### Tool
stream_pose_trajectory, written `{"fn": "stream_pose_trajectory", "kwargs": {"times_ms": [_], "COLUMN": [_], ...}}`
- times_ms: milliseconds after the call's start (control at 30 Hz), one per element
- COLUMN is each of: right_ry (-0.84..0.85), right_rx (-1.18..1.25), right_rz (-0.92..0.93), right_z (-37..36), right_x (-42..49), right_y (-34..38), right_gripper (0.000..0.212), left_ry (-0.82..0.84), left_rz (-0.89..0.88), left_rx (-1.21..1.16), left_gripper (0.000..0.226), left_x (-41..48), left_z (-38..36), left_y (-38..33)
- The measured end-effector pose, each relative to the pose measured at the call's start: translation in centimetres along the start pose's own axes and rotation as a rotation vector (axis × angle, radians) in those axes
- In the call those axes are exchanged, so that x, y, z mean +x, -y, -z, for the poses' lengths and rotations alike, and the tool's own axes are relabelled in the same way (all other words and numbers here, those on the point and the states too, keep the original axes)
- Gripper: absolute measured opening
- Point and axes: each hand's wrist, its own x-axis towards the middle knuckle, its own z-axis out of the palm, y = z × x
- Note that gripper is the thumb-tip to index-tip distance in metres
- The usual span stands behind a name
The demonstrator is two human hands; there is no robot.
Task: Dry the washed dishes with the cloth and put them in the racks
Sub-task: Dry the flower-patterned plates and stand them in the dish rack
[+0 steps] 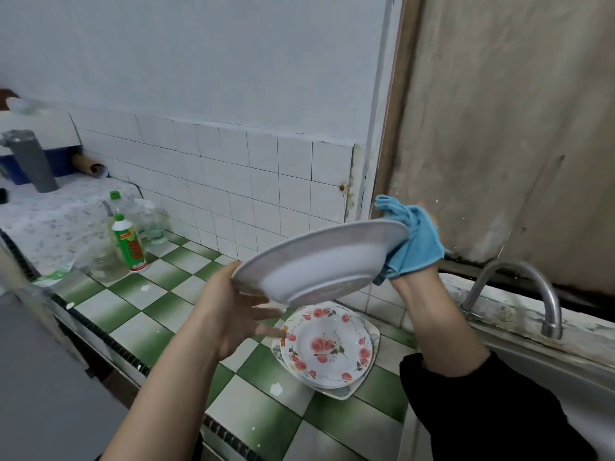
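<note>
Blue cloth (pixel 416 244) wraps most of the right hand (pixel 414 284), which pinches the right rim of the white plate (pixel 319 264) through the fabric; the fingers are largely hidden under it, so how each one lies cannot be told. The plate is held in the air above the counter (pixel 266 407), tilted, its underside turned toward the camera. The left hand (pixel 233 314) meets the opposite rim at the thumb side, the thumb itself hidden behind the rim, while the fingers (pixel 266 312) reach out fairly straight and spread beneath the underside; they are blurred, and whether they touch the plate is unclear. By the look of it the drying of this plate is in hand, not finished. Directly below, a floral plate (pixel 329 347) sits stacked on a squarish plate (pixel 346 390) on the green and white tiles, just beside the sink (pixel 549 371) and its tap (pixel 519 287); whether these two are already dried cannot be judged. No rack is in view, so the putting away appears to lie ahead.
</note>
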Motion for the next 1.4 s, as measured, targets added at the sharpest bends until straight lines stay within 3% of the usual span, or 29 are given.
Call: {"fn": "stream_pose_trajectory", "kwargs": {"times_ms": [133,200,300,467,533,700,767,833,900,1000,1067,1133,1233,1300,1400], "right_ry": [0.216,0.334,0.533,0.514,0.527,1.073,1.163,1.090,0.858,0.493,0.537,0.757,1.044,0.985,0.649], "right_rx": [-0.413,-0.553,-1.055,-1.660,-1.634,-1.502,-1.497,-1.631,-1.798,-1.613,-1.343,-1.157,-1.287,-1.515,-1.654], "right_rz": [-0.339,-0.359,-0.102,0.249,0.258,0.139,0.183,0.272,0.351,0.438,0.454,0.430,0.501,0.677,0.683], "right_z": [-0.1,-0.2,0.3,-0.4,-0.8,-1.0,-0.1,1.1,1.9,0.5,-1.2,-2.4,-0.7,1.4,3.1], "right_x": [0.1,0.3,0.2,-0.9,-1.9,-7.1,-7.9,-6.3,-3.6,-1.8,-3.1,-5.8,-7.6,-5.7,-1.7], "right_y": [1.7,2.4,2.1,-1.5,-3.7,-7.6,-7.6,-7.0,-6.7,-7.1,-8.3,-9.3,-9.9,-9.5,-8.8], "right_gripper": [0.032,0.024,0.021,0.034,0.040,0.066,0.063,0.058,0.057,0.062,0.063,0.067,0.064,0.059,0.055], "left_ry": [0.058,0.033,-0.007,-0.054,-0.030,-0.110,-0.112,-0.112,-0.113,-0.102,-0.071,-0.078,-0.125,-0.143,-0.115], "left_rz": [-0.049,-0.060,-0.105,-0.242,-0.274,-0.350,-0.359,-0.371,-0.389,-0.447,-0.520,-0.591,-0.640,-0.677,-0.686], "left_rx": [-0.287,-0.284,-0.255,-0.233,-0.238,-0.215,-0.211,-0.210,-0.199,-0.134,-0.069,-0.045,-0.121,-0.150,-0.127], "left_gripper": [0.038,0.044,0.051,0.052,0.051,0.044,0.043,0.044,0.044,0.042,0.043,0.046,0.045,0.043,0.042], "left_x": [0.1,0.3,0.5,1.0,1.1,1.5,1.4,1.3,1.2,0.7,0.5,0.3,0.5,0.2,0.1], "left_z": [0.5,0.9,1.3,1.3,0.8,-0.5,-0.1,0.3,0.4,-0.6,-1.7,-1.9,-0.3,0.8,0.8], "left_y": [-0.7,-0.9,-1.3,-2.0,-1.7,-0.3,0.2,0.5,0.7,0.9,1.1,0.8,-0.1,-0.6,-0.5]}}
